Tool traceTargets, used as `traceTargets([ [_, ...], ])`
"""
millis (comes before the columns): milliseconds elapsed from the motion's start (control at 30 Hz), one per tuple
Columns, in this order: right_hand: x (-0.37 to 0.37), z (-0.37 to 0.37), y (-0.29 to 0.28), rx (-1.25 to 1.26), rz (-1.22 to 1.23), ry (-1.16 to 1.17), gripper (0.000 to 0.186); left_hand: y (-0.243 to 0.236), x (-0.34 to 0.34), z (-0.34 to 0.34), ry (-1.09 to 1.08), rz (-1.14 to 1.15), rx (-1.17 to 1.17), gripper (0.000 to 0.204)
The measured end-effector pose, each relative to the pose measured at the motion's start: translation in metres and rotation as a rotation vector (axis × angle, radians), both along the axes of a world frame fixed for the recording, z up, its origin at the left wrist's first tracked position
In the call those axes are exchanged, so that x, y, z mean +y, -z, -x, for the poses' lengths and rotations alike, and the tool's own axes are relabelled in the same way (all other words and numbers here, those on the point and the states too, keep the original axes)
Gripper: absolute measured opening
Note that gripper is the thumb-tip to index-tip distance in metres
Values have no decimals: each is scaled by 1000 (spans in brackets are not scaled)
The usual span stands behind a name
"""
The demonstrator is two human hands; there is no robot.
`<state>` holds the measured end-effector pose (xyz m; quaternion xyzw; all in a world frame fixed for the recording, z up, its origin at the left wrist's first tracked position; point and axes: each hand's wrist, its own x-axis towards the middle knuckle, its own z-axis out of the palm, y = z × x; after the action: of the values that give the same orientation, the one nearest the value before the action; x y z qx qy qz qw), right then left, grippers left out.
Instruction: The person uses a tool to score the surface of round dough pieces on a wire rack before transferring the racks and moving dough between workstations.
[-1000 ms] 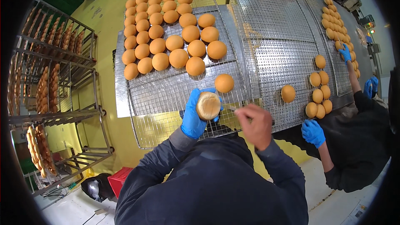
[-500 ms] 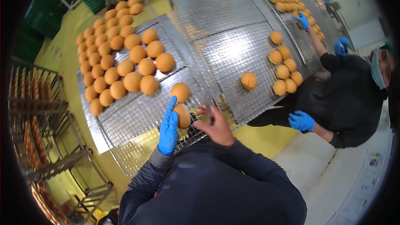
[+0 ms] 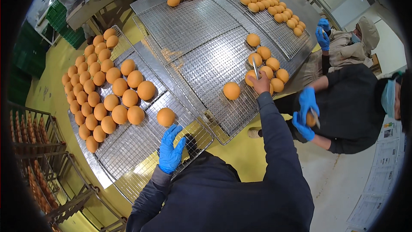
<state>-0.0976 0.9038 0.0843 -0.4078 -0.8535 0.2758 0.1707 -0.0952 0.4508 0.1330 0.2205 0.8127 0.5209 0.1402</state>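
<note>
My left hand [image 3: 171, 149], in a blue glove, is open with its fingers apart over the near corner of the left wire rack [image 3: 141, 163]. Just beyond its fingertips sits a round golden-brown bun [image 3: 166, 117]. My bare right hand [image 3: 261, 84] reaches over the right wire rack [image 3: 206, 66], closed round a knife [image 3: 255, 66] whose blade points away from me. Against that hand lies another bun [image 3: 250, 77]; whether the fingers grip it too is hidden. More buns [image 3: 272, 63] cluster around it, and a single bun [image 3: 231, 90] stands apart to the left.
Many buns [image 3: 113, 75] cover the left rack's far part. A third rack [image 3: 296, 43] holds rows of buns at the far right. At right, a co-worker's gloved hands [image 3: 305, 111] hold a bun and a knife; another person stands beyond. A rack trolley [image 3: 64, 172] is at left.
The bun beside my left glove has left that spot, and the glove is now empty. My right hand has moved right to the other rack's buns. The co-worker's hand has drawn back from the far rack.
</note>
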Motion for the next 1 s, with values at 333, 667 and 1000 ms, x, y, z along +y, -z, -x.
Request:
traceTargets([
  [333,-99,2,-7,-81,-23,-433,52,24,-15,-2,-165,140,144,41],
  [667,-37,66,-7,-170,-266,-135,30,30,-17,-2,-135,160,126,41],
  [1000,53,-55,10,246,-333,366,40,34,-18,12,-190,143,207,47],
])
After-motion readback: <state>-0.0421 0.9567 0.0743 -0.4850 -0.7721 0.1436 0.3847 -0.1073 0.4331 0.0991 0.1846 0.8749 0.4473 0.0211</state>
